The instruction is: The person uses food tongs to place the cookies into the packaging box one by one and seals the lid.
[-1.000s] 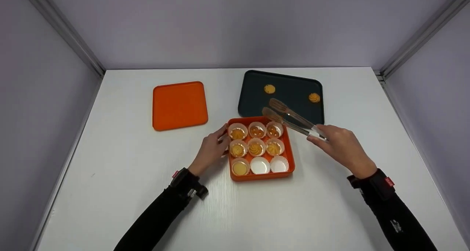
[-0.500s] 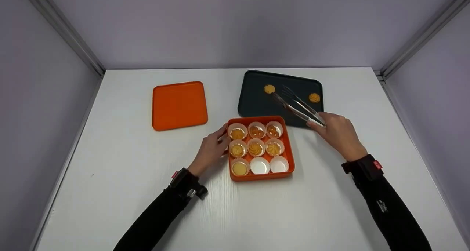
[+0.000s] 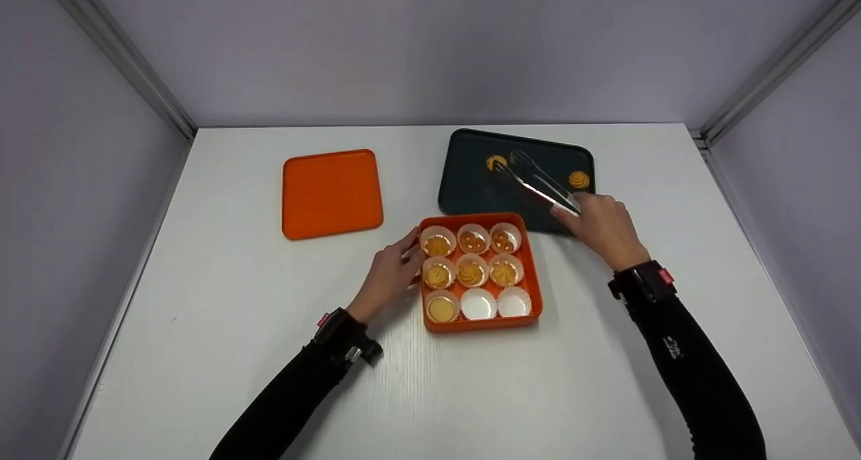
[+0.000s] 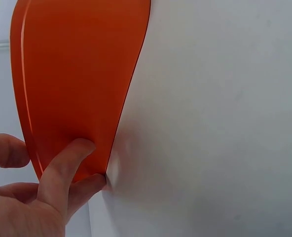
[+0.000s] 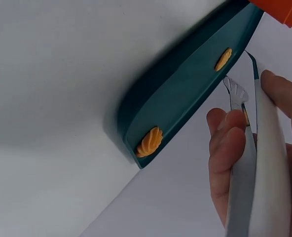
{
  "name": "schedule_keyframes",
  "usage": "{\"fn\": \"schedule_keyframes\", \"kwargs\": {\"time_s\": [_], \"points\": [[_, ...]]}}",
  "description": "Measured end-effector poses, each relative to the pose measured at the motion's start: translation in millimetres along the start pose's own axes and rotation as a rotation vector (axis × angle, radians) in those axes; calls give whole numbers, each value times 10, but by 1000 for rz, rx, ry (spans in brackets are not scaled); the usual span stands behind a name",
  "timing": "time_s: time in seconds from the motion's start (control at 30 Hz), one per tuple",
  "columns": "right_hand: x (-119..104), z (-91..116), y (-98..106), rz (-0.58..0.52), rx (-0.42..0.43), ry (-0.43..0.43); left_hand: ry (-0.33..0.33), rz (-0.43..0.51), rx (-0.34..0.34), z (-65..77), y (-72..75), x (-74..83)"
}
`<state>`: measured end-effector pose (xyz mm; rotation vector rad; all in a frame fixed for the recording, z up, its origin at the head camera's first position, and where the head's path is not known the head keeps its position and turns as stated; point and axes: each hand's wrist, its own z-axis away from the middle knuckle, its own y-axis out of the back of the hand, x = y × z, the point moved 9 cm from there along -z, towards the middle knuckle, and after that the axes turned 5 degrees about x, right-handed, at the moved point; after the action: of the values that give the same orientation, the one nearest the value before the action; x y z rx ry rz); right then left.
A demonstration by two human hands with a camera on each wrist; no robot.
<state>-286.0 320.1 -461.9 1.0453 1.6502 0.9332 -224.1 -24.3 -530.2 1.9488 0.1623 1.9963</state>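
Note:
My left hand [image 3: 390, 275] grips the left side of an orange box [image 3: 533, 278]; in the left wrist view, the thumb presses its outer wall [image 4: 72, 74] and other fingers sit at its end. Paper baking cups fill the box. Several hold cookies, while two cups [image 3: 478, 304] in the front row are empty. In my right hand [image 3: 602, 226] are tongs [image 3: 541, 189] with clear tips, spread apart over a dark green tray [image 3: 464, 191]. One tip overlaps a round cookie [image 3: 496, 162] in the head view. A swirled cookie [image 3: 578, 179] lies near the tray's right edge.
An orange lid-like square [image 3: 333, 194] lies flat at the back left of the white table [image 3: 269, 325]. Pale walls [image 3: 430, 50] enclose the table at the back and both sides.
My right hand has moved left and away from me, carrying the tongs from over the box to the round cookie. The left hand and the box have stayed in place.

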Motion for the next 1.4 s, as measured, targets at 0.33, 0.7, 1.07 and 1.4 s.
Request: {"fn": "schedule_keyframes", "kwargs": {"time_s": [0.33,0.7,1.07,1.4], "points": [[-10,-117,-113,7,3,-16,-3,18,-4,3,-4,-7],[-98,-198,-162,8,47,14,-43,-1,13,5,26,17],[-131,-224,-210,24,58,33,-35,6,10,9,17,16],[-62,-133,-193,18,67,59,-15,12,4,3,-4,-5]]}}
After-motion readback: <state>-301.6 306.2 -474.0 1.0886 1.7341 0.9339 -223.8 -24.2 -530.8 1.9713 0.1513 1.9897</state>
